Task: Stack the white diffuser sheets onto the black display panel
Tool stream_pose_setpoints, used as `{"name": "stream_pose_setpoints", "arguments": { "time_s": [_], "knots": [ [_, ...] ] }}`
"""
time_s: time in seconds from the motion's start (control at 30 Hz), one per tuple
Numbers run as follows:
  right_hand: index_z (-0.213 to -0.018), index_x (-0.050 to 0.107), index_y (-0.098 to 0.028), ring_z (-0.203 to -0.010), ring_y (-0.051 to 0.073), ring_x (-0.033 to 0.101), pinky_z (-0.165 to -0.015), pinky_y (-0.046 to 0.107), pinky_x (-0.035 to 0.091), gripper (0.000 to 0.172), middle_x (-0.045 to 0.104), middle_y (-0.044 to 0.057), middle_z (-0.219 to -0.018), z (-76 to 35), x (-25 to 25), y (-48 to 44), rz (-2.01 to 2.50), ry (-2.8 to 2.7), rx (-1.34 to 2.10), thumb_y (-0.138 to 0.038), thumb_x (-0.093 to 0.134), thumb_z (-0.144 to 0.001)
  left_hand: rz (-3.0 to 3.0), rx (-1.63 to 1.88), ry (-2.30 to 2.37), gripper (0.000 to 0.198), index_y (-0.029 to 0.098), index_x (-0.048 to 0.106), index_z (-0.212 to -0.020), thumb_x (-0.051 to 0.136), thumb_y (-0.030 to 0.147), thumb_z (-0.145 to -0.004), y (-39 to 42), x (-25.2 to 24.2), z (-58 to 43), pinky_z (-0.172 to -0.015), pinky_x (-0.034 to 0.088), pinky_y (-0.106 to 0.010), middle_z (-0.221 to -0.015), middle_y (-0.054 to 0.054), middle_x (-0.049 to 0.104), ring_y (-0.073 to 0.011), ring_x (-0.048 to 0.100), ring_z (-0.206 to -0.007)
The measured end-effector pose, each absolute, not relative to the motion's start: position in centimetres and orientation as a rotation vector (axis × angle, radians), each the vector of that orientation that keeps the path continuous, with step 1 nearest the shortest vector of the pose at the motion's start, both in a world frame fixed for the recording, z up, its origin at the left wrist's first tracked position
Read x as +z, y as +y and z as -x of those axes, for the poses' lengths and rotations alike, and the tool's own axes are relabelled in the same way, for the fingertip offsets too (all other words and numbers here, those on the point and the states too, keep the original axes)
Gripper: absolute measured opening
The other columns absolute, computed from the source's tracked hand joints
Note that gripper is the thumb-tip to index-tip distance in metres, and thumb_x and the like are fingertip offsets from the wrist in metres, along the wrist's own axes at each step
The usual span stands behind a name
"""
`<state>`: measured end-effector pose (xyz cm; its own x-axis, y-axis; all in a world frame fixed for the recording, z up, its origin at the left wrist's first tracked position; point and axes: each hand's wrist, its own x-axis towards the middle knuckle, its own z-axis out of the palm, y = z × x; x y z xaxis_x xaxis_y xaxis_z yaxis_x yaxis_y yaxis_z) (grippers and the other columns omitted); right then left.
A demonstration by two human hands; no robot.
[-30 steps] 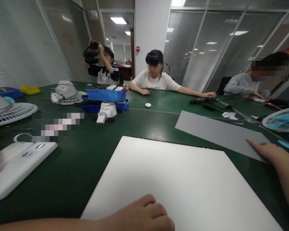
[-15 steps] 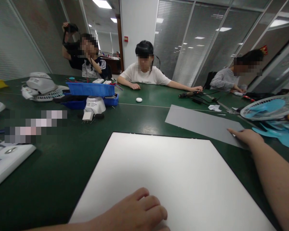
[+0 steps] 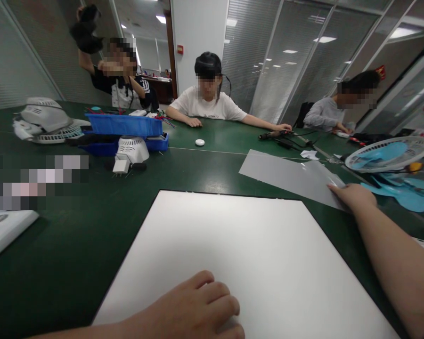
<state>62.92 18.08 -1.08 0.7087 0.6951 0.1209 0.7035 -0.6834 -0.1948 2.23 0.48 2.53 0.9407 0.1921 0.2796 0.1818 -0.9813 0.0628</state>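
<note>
My left hand (image 3: 205, 308) rests on a large white panel (image 3: 265, 245) with a thin dark border, its fingers loosely bent and slightly apart; nothing shows in them. The panel lies flat on the green table right before me. To the right, my right hand (image 3: 356, 200) pinches the near right end of a grey translucent plastic sheet (image 3: 279, 172), thumb on top and the other fingers hidden. The sheet curves up and catches light by the hand, while its far left part lies on the table beyond the panel.
Blue fan blades (image 3: 403, 190) and a white fan grille (image 3: 388, 153) lie right of the sheet. At left are blue bins (image 3: 125, 125), white fan housings (image 3: 130, 150) and a white base (image 3: 10, 230). A small white round piece (image 3: 199, 142) lies ahead. Several people sit around the green table (image 3: 67, 263).
The sheet's right end has bent upward in my right hand, and its surface now shows glare. My left hand stays on the panel. The view has shifted slightly; a person at left moved a headset.
</note>
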Motion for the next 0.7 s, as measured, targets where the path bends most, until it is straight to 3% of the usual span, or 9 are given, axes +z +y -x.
{"name": "stream_pose_setpoints", "arguments": {
  "time_s": [0.27, 0.4, 0.53, 0.63, 0.7],
  "knots": [
    [-0.121, 0.067, -0.013, -0.108, 0.042, 0.060, -0.077, 0.050, 0.044, 0.072, 0.064, 0.032, -0.119, -57.9, 0.8, 16.1, 2.472, -1.065, -0.292, -0.069, 0.063, -0.077, -3.026, 0.318, 0.264, 0.003, 0.020, 0.059, -0.101, 0.057, 0.021, -0.098, -0.1, 3.1, -2.3, -0.080, 0.044, -0.033, -0.102, -0.005, 0.068, -0.0191, 0.060, -0.087],
    [-0.130, 0.063, -0.011, -0.112, 0.033, 0.059, -0.091, 0.044, 0.043, 0.065, 0.065, 0.025, -0.124, -53.4, 3.0, 14.9, 2.212, -1.195, -0.500, -0.059, 0.057, -0.087, -2.993, 0.283, 0.255, 0.011, 0.020, 0.058, -0.108, 0.060, 0.022, -0.097, -0.3, 2.4, -2.1, -0.085, 0.043, -0.033, -0.110, -0.003, 0.067, -0.0197, 0.059, -0.096],
    [-0.126, 0.063, -0.015, -0.118, 0.024, 0.056, -0.104, 0.035, 0.039, 0.051, 0.065, 0.015, -0.127, -48.0, 5.7, 12.0, 1.910, -1.395, -0.666, -0.051, 0.059, -0.090, -3.008, 0.304, 0.276, 0.011, 0.020, 0.059, -0.108, 0.059, 0.018, -0.097, -0.5, 2.0, -1.9, -0.089, 0.042, -0.033, -0.115, -0.003, 0.066, -0.0195, 0.059, -0.102],
    [-0.116, 0.065, -0.015, -0.112, 0.026, 0.060, -0.103, 0.041, 0.042, 0.043, 0.070, 0.014, -0.114, -43.8, 7.0, 8.9, 1.486, -1.565, -0.898, -0.046, 0.068, -0.085, -3.037, 0.281, 0.271, 0.010, 0.020, 0.059, -0.105, 0.059, 0.015, -0.096, -0.6, 2.2, -1.9, -0.087, 0.042, -0.033, -0.113, -0.003, 0.066, -0.0196, 0.059, -0.100],
    [-0.122, 0.061, -0.021, -0.113, 0.026, 0.062, -0.104, 0.045, 0.044, 0.043, 0.070, 0.011, -0.118, -41.6, 7.1, 6.9, 1.179, -1.711, -0.997, -0.036, 0.073, -0.084, -3.048, 0.269, 0.267, 0.006, 0.020, 0.059, -0.103, 0.057, 0.017, -0.098, -0.7, 2.4, -1.9, -0.086, 0.042, -0.033, -0.112, -0.003, 0.066, -0.0195, 0.059, -0.098]
  ]
}}
